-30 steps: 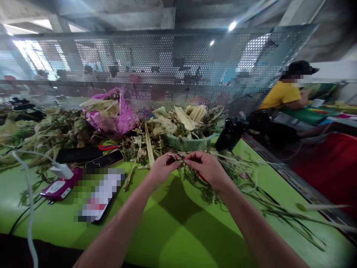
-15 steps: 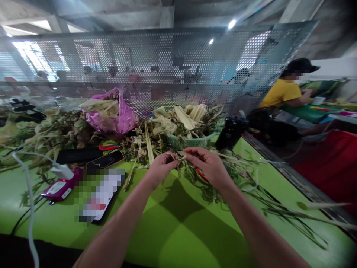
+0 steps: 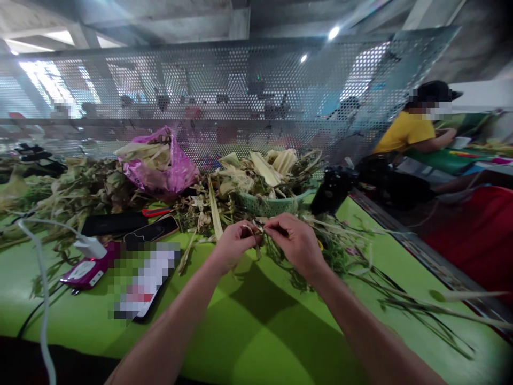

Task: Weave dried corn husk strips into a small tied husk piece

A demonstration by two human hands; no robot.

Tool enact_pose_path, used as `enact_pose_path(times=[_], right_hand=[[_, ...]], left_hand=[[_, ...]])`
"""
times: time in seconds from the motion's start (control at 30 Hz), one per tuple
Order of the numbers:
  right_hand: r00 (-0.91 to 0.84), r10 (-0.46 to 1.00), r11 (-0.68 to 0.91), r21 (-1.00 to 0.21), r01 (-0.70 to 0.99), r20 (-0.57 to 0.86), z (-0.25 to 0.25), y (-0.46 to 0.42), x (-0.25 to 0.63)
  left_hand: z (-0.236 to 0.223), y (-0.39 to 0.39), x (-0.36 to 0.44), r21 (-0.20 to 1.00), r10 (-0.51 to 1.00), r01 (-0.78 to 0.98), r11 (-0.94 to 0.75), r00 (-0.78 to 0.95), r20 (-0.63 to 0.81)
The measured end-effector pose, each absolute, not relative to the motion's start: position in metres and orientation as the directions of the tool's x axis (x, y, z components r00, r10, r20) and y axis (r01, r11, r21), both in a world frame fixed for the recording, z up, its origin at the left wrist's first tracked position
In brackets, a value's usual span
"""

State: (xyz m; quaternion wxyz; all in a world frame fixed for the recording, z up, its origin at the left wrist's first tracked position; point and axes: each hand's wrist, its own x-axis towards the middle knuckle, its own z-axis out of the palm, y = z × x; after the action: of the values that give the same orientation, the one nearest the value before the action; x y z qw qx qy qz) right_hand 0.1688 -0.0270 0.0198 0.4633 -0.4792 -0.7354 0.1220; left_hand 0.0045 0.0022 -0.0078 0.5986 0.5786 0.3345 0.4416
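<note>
My left hand (image 3: 232,247) is closed in a pinch on a pale, narrow husk strip (image 3: 258,250), one end of which dangles below the fingertips. Close beside it, my right hand (image 3: 295,245) pinches the same small bit of plant material, fingertips almost touching those of the left. Both hands hover over the green tabletop (image 3: 264,331). Fine green sprigs (image 3: 336,255) lie under and beyond the right hand. A long pale husk leaf (image 3: 215,208) lies behind the left hand. Exactly how the strip is folded is hidden by the fingers.
A green basket (image 3: 272,204) heaped with dry husks stands ahead, beside a black bottle (image 3: 332,190). Left of it are a pink plastic bag (image 3: 180,166), phones (image 3: 151,230) and a purple power strip (image 3: 90,271). Long stems (image 3: 417,305) lie right. A person in yellow (image 3: 404,131) sits beyond.
My right hand has turned slightly and its fingertips have drawn a little apart from the left's. The red item seen under the right hand no longer shows.
</note>
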Motion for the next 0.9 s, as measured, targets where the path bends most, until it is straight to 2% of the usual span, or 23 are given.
enact_pose_path(times=[0.1, 0.27, 0.43, 0.57, 0.9], right_hand=[[-0.052, 0.825, 0.482, -0.652, 0.585, 0.563, 0.016, -0.026, 0.168], [0.035, 0.946, 0.294, -0.900, 0.321, 0.321, 0.014, -0.023, 0.168], [0.031, 0.981, 0.184, -0.971, 0.155, 0.191, 0.017, -0.023, 0.164], [-0.054, 0.989, 0.146, -0.973, 0.178, 0.138, 0.015, -0.024, 0.162], [-0.080, 0.982, 0.188, -0.926, 0.328, 0.171, 0.016, -0.024, 0.165]], left_hand=[[-0.006, 0.000, 0.004, 0.985, 0.921, -0.160, -0.066, 0.370, 0.122], [0.002, -0.001, 0.000, 0.986, 0.930, -0.158, -0.048, 0.352, 0.102], [0.005, -0.001, 0.001, 0.970, 0.948, -0.232, -0.074, 0.284, 0.141], [0.005, 0.000, 0.002, 0.958, 0.961, -0.283, -0.045, 0.249, 0.118], [0.001, 0.001, 0.002, 0.980, 0.949, -0.192, -0.056, 0.295, 0.112]])
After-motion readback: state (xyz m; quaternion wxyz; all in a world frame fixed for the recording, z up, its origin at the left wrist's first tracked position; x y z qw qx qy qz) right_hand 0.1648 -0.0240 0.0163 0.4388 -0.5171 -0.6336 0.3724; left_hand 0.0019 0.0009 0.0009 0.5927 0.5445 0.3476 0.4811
